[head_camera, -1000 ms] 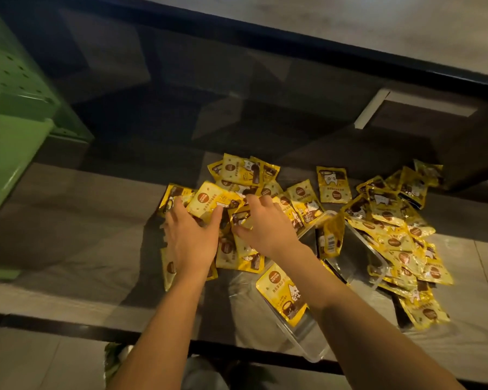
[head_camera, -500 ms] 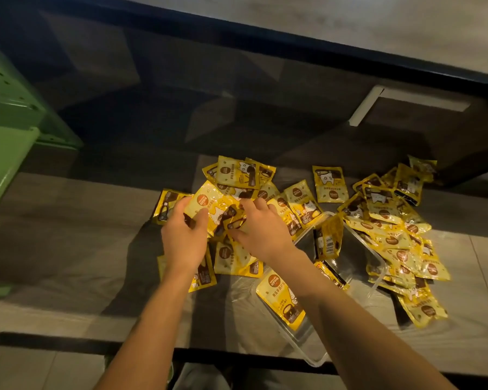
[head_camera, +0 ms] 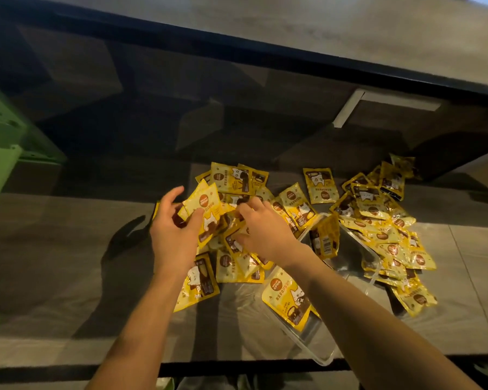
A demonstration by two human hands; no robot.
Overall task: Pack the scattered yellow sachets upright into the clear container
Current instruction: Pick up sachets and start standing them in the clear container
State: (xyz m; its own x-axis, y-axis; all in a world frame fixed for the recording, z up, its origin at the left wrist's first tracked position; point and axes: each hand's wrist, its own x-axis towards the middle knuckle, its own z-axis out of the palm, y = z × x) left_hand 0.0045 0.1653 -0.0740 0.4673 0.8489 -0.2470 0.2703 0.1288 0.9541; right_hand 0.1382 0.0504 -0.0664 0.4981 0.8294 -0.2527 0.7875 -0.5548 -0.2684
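One sachet (head_camera: 206, 209) tilted, long axis diagonal.

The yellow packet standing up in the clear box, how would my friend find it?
Start at the clear container on the table, right of the right hand. Near its far left corner one sachet stands on edge, leaning on the wall. The other sachets lie flat around it; this one shows a white barcode label on its face.
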